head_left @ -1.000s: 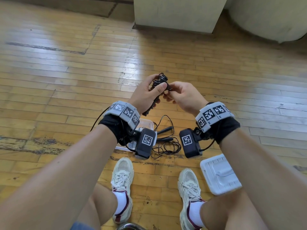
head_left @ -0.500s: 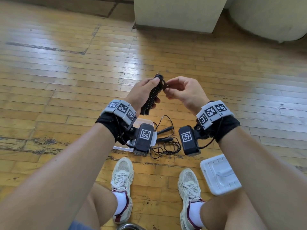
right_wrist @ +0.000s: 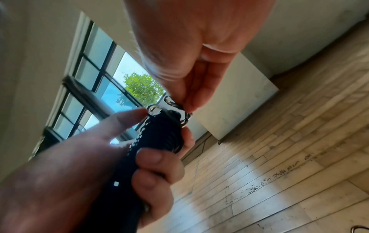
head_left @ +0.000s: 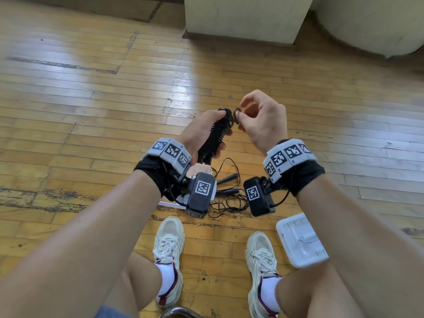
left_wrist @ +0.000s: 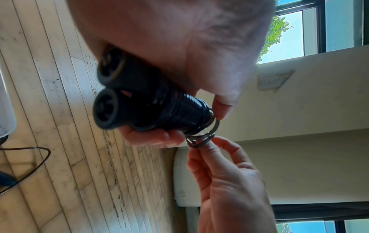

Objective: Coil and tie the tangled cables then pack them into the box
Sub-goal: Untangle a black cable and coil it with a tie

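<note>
The left hand point(head_left: 202, 131) wraps its curled fingers around one coiled black cable bundle point(head_left: 214, 136), holding it steady and tilted so its upper end points toward 1 o'clock, where the right hand point(head_left: 259, 121) pinches one small ring-shaped tie point(head_left: 236, 115) touching that end, apparently for fastening. On the floor lie one loose tangle of thin black cable point(head_left: 227, 196) at 6 o'clock from the hands, and one white lid point(head_left: 301, 241) at 4 o'clock. One clear box point(head_left: 202, 169), mostly hidden behind the left wrist, sits beside the tangle.

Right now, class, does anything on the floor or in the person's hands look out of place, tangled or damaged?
Yes: a thin black cable lies in a loose tangle on the wooden floor, uncoiled. The white plastic lid lies apart beside the right shoe. The left hand grips a tightly wound black cable bundle; the right hand pinches its end loop. No damage shows.
</note>
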`<state>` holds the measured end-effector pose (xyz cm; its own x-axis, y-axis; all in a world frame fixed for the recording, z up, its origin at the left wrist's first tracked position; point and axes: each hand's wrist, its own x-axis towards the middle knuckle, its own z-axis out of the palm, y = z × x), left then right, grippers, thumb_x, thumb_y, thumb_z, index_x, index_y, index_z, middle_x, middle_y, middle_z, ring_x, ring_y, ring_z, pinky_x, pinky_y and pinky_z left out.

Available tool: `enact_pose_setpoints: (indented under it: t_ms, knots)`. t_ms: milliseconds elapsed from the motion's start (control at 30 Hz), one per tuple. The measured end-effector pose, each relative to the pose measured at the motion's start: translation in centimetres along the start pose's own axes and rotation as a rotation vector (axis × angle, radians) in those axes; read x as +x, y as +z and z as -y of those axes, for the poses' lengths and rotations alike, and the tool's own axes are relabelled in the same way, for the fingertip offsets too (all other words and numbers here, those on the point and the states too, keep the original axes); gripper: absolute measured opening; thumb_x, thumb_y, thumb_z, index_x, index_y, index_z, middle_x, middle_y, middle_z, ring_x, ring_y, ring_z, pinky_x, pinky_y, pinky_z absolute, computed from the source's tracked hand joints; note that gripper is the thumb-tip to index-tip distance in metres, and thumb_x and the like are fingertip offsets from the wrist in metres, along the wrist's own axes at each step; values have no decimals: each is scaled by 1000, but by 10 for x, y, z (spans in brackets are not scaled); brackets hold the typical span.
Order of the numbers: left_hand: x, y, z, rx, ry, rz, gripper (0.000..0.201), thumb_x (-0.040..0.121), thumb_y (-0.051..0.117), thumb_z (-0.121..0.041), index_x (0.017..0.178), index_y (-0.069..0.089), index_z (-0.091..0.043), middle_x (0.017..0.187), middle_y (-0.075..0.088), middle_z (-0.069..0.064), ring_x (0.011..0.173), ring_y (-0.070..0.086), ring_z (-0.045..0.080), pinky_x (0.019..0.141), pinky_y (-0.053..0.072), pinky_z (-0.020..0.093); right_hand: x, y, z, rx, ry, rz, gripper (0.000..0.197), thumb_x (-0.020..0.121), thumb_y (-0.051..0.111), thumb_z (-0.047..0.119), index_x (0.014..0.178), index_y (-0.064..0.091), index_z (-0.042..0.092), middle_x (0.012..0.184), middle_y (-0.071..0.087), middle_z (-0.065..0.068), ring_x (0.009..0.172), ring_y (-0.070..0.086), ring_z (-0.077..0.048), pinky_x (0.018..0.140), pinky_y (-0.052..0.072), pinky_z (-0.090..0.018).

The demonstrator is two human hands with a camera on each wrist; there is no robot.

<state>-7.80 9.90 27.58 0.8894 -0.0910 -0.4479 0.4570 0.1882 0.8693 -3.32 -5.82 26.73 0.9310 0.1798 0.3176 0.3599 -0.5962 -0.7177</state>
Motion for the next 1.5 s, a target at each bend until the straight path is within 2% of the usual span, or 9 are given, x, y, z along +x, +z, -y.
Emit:
enact_pose_setpoints:
  t_ms: [200, 333, 533, 667, 833, 1000, 1133, 1367, 1500]
  knots:
    - [0, 3, 0, -6, -7, -9, 41, 102, 45, -36, 126, 54, -3, 93, 62, 11, 55, 53, 17, 50, 42, 28, -1, 3, 5, -106, -151, -71, 5, 87, 74, 15, 86, 73, 10, 75, 72, 3, 66, 68, -10, 62, 60, -29]
    - [-2, 1, -1, -2, -13, -10, 44, 103, 46, -37, 130, 51, -3, 94, 62, 12, 56, 53, 18, 50, 43, 28, 0, 1, 4, -54, -178, 20, 3, 88, 73, 11, 91, 75, 9, 80, 73, 3, 70, 68, -8, 66, 60, -27]
    - [-2, -1, -1, -4, -22, -15, 46, 102, 47, -38, 127, 52, -1, 93, 65, 13, 55, 54, 20, 50, 44, 29, 3, -5, 3, 208, -33, 193, 7, 90, 70, 3, 94, 72, 9, 85, 72, 0, 77, 70, -12, 74, 60, -28]
    - [-3, -3, -1, 2, -50, -10, 46, 102, 47, -41, 123, 56, -2, 89, 67, 13, 54, 53, 20, 50, 43, 29, 4, -9, 3, 256, 12, 287, 13, 91, 67, 1, 101, 73, 7, 89, 73, -3, 80, 71, -17, 78, 60, -30]
    - [-3, -7, 0, -22, -20, -38, 47, 101, 48, -42, 123, 57, -2, 88, 65, 13, 57, 54, 20, 50, 45, 29, 3, -10, 7, 214, 41, 389, 19, 95, 66, 14, 113, 69, 9, 99, 72, -2, 92, 69, -14, 88, 57, -32]
    - [-2, -6, -2, -67, -37, -24, 40, 102, 45, -37, 120, 55, -3, 88, 65, 17, 54, 54, 22, 49, 45, 29, -1, -7, 10, 121, -110, 307, 25, 89, 69, 2, 110, 59, 10, 89, 68, -1, 80, 69, -14, 78, 60, -32]
    - [-1, -3, 1, -41, -66, -7, 40, 102, 44, -40, 113, 58, -4, 83, 65, 14, 53, 53, 21, 48, 44, 28, -1, -5, 7, -46, -236, 299, 21, 89, 66, 3, 105, 64, 16, 85, 67, -3, 77, 66, -20, 72, 59, -41]
    - [-1, -2, 2, -23, -126, 20, 43, 104, 38, -42, 111, 58, -5, 79, 64, 12, 50, 52, 19, 45, 43, 25, -1, -3, 9, -251, -269, 298, 20, 89, 67, 5, 104, 71, 17, 84, 60, 4, 76, 57, -15, 73, 55, -36]
    - [2, -3, 6, 13, -74, 4, 46, 105, 41, -43, 124, 53, -2, 83, 62, 12, 54, 54, 21, 47, 45, 27, -2, 1, 5, -265, -304, 182, 11, 88, 69, 6, 97, 70, 13, 89, 68, -3, 78, 63, -22, 67, 56, -42]
